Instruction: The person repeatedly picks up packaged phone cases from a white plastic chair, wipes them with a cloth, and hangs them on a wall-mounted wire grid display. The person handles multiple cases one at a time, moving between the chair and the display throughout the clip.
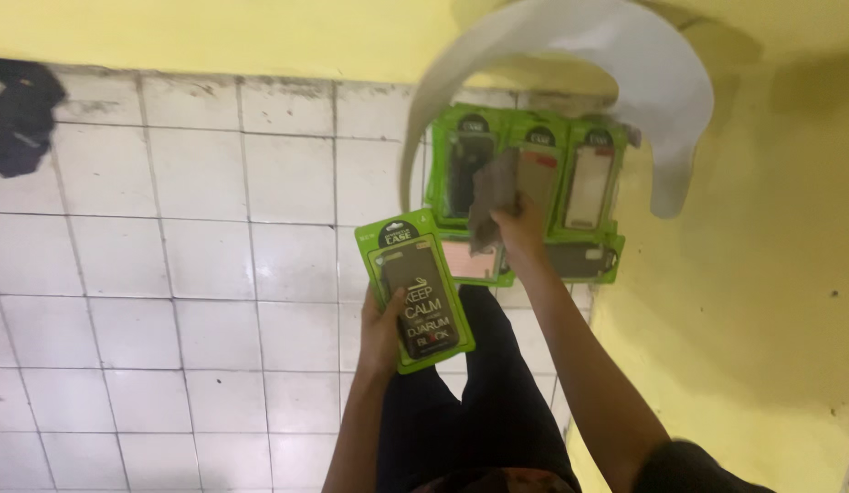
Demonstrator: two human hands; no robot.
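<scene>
Currently, left hand (380, 330) grips the green phone-case package (415, 288), near the floor packages (534, 183); right hand (520, 228) clutches a grey cloth (493, 196) above them.

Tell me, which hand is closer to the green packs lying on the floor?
The right hand. It holds a grey cloth right above the green packs. The left hand is farther back, holding a separate green phone-case pack.
</scene>
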